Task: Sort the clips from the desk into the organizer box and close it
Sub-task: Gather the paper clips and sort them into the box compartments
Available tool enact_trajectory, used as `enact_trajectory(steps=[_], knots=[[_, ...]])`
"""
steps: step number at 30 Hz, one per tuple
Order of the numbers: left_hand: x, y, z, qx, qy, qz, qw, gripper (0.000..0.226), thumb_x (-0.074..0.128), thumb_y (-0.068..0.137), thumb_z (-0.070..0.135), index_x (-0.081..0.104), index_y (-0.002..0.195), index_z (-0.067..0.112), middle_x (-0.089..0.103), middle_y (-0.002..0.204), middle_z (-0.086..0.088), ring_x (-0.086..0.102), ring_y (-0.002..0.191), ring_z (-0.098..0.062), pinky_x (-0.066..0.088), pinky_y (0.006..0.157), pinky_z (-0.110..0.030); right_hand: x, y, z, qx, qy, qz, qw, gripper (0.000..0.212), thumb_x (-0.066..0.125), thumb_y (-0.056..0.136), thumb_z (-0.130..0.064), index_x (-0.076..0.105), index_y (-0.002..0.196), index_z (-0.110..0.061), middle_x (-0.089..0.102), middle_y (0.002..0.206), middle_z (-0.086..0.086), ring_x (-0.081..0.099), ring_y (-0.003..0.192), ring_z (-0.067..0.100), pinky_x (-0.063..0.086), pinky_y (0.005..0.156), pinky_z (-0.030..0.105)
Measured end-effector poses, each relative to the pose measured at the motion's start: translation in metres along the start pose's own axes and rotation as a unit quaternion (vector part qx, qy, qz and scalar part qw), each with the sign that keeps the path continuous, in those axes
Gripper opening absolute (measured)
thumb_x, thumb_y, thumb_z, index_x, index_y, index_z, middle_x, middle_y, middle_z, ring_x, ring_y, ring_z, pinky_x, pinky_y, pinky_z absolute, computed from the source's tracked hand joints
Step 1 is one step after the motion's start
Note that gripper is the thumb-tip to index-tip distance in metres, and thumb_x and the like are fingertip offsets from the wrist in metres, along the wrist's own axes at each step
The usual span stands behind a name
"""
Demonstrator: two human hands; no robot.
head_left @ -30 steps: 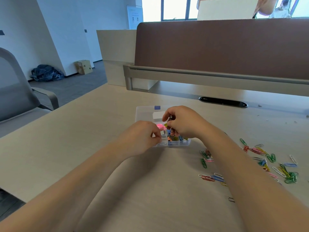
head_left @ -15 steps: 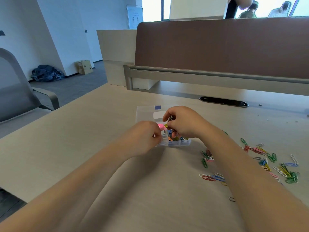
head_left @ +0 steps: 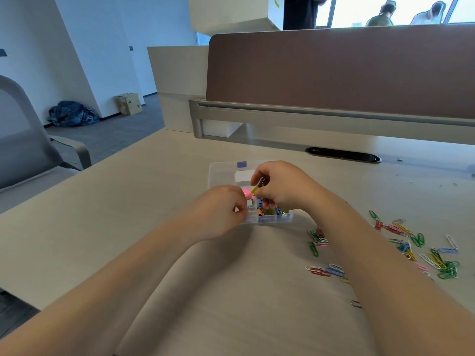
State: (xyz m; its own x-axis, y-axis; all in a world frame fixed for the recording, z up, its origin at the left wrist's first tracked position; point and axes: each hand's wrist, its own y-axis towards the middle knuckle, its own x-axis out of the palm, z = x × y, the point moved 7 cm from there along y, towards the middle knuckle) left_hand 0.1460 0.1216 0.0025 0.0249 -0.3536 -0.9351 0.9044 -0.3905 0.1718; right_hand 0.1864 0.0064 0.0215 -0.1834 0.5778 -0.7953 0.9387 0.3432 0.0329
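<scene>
At frame centre, over the clear organizer box (head_left: 270, 220), the right hand (head_left: 282, 187) pinches a yellow binder clip (head_left: 255, 190) and the left hand (head_left: 221, 211) pinches a pink clip (head_left: 246, 192). Both clips look light, stiff and springy (best gripped by the body). Thin, slippery paper clips (head_left: 411, 242) lie scattered at lower right.

Contents mostly covered
The left hand (head_left: 218, 211) and right hand (head_left: 282, 186) cover most compartments of the organizer box (head_left: 223, 173); the pink clip (head_left: 246, 192) and yellow clip (head_left: 255, 189) between them are half hidden. At 4 o'clock the right forearm overlaps several paper clips (head_left: 334, 271).

desk (head_left: 128, 227): beige | organizer box (head_left: 221, 173); scattered paper clips (head_left: 421, 247)
</scene>
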Motion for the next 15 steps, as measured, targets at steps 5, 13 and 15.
enact_trajectory(steps=[5,13,15], knots=[[0.004,0.002,-0.003,-0.033,-0.020,-0.006,0.999,0.018,0.055,0.088,0.016,0.069,0.078,0.010,0.061,0.089,-0.001,0.057,0.083,-0.022,0.050,0.078,-0.043,0.001,-0.001,-0.003,-0.011,-0.033,-0.006,0.999,0.018,0.064,0.091,-0.007,0.062,0.095,-0.024,0.063,0.094,-0.002,0.068,0.074,0.015,0.057,0.063,0.026],[-0.013,0.000,-0.011,-0.088,-0.093,0.111,0.985,0.004,0.062,0.090,0.023,0.059,0.093,0.022,0.060,0.085,0.009,0.056,0.077,-0.011,0.047,0.064,-0.024,0.004,-0.002,-0.004,0.004,-0.015,-0.020,1.000,0.021,0.056,0.095,-0.003,0.067,0.110,-0.015,0.063,0.092,0.001,0.064,0.062,0.011,0.046,0.049,0.018],[-0.013,-0.001,-0.013,-0.092,-0.124,0.110,0.982,0.010,0.065,0.088,0.022,0.057,0.094,0.022,0.062,0.086,0.010,0.057,0.078,-0.010,0.047,0.064,-0.022,0.007,-0.002,-0.005,0.007,-0.002,-0.027,1.000,0.018,0.057,0.096,-0.006,0.066,0.109,-0.014,0.066,0.089,0.000,0.066,0.061,0.012,0.049,0.049,0.018]])
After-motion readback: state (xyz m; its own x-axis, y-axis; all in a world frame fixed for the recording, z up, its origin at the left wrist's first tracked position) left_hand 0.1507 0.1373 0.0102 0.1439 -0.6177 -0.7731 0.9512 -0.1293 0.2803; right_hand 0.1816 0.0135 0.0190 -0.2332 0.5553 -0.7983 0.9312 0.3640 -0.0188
